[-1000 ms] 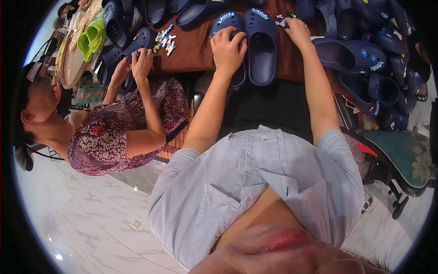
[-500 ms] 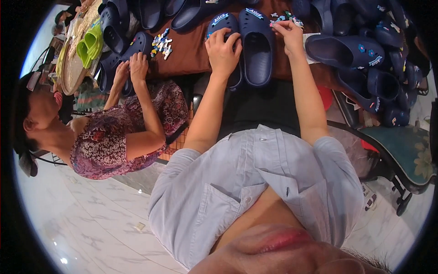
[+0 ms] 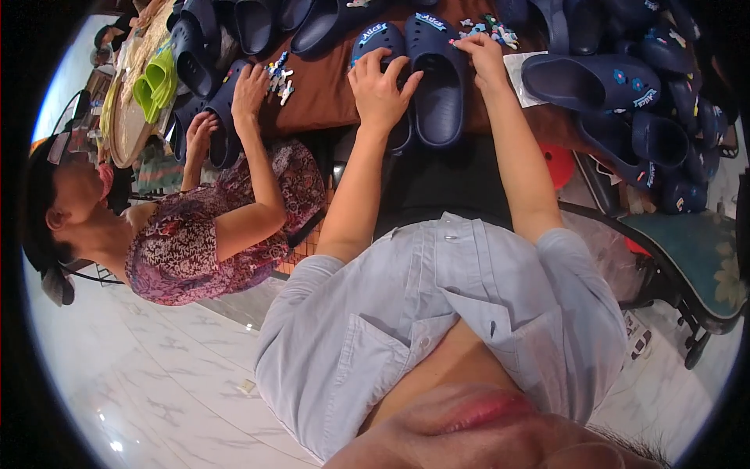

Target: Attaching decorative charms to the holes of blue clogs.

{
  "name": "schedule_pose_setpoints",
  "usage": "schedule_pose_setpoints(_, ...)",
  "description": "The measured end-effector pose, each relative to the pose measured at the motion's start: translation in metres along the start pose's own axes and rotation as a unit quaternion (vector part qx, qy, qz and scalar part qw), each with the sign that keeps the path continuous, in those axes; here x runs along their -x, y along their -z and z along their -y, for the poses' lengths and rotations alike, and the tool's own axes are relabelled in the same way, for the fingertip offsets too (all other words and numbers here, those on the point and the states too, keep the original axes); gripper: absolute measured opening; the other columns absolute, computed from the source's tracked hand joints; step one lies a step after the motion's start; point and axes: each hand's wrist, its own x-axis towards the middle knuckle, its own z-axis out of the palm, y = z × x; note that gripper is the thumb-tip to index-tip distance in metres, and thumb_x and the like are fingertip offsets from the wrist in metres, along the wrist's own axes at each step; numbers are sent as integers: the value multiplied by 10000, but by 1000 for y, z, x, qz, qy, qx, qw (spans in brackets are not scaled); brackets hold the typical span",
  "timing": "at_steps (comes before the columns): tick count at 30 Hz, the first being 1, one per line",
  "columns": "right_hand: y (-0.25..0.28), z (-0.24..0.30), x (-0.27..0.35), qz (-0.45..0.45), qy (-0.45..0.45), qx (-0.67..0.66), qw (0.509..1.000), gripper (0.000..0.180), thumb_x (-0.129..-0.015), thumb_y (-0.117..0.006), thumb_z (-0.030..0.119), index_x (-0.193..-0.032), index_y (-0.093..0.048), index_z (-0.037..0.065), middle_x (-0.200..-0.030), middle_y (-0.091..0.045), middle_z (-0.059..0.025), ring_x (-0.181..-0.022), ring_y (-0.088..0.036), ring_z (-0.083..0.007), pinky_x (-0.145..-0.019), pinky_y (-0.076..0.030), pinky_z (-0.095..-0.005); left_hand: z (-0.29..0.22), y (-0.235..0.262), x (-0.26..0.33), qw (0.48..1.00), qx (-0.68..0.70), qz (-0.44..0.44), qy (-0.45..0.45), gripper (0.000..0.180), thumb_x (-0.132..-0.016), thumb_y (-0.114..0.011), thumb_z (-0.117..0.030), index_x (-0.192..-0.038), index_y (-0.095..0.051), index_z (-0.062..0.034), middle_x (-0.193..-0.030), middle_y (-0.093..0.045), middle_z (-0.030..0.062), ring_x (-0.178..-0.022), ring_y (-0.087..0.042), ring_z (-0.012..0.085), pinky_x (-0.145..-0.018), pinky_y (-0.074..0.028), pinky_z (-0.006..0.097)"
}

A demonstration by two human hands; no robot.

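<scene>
At the near edge of the brown-covered table [image 3: 324, 90], the left navy clog [image 3: 373, 42] and the right navy clog [image 3: 439, 109] lie side by side, toes pointing far, each with a lettered banner charm [image 3: 432, 21] across its toe. The left hand [image 3: 379, 95] rests over the left clog's upper, fingers spread and half bent, thumb beside the right clog, probably to steady it; I cannot tell whether it grips. By the right clog's toe, the right hand [image 3: 486, 64] has thumb and forefinger pinched together, apparently on a small charm [image 3: 455, 44] too tiny to identify. Loose charms [image 3: 501, 34] lie just beyond it, seemingly placed for easy reach. Farther right, a flower-charmed clog [image 3: 594, 80] lies beside white paper [image 3: 516, 78]. To the left, a co-worker [image 3: 199, 250] has a hand at another clog [image 3: 224, 133], near a second charm pile [image 3: 281, 80].
</scene>
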Motion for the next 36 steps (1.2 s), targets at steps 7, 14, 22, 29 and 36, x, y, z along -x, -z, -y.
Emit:
schedule_pose_setpoints(7,-10,-7,-4,-39,27,-66,997,223,-686,-721,-108,-830,-648,45,-815,-560,-17,-762,-542,-139,-712,-474,-277,-2,0,-1,1000,-15,23,11,303,-749,-764,-345,-990,-709,-171,-1136,-592,71,-1095,-525,288,-916,-386,437)
schedule_pose_setpoints(14,-9,-18,-7,-57,26,-48,997,236,-672,-731,-112,-828,-652,47,-785,-558,-2,-744,-529,-124,-699,-461,-266,-2,-3,0,1000,-8,0,-3,295,-715,-767,-316,-954,-705,-156,-1114,-584,65,-1100,-520,279,-929,-371,450)
schedule_pose_setpoints(22,-9,-19,6,-62,96,-87,990,150,-744,-711,-60,-841,-636,26,-787,-574,-7,-744,-538,-120,-696,-447,-259,-3,0,0,1000,-13,16,11,289,-742,-764,-321,-975,-710,-159,-1132,-586,78,-1101,-521,291,-931,-386,441)
schedule_pose_setpoints(29,20,-24,41,-132,164,4,978,143,-804,-671,-7,-921,-600,33,-858,-600,-15,-796,-561,-129,-751,-458,-274,-2,-1,1,1000,-5,15,11,280,-735,-770,-303,-965,-709,-155,-1125,-588,72,-1091,-527,289,-926,-388,439)
schedule_pose_setpoints(36,37,-9,15,-85,314,298,897,112,-806,-635,35,-915,-657,48,-910,-651,-119,-855,-621,-291,-827,-481,-390,-2,-5,1,1000,-9,1,1,282,-715,-768,-302,-937,-700,-141,-1096,-586,76,-1065,-532,289,-902,-386,449)
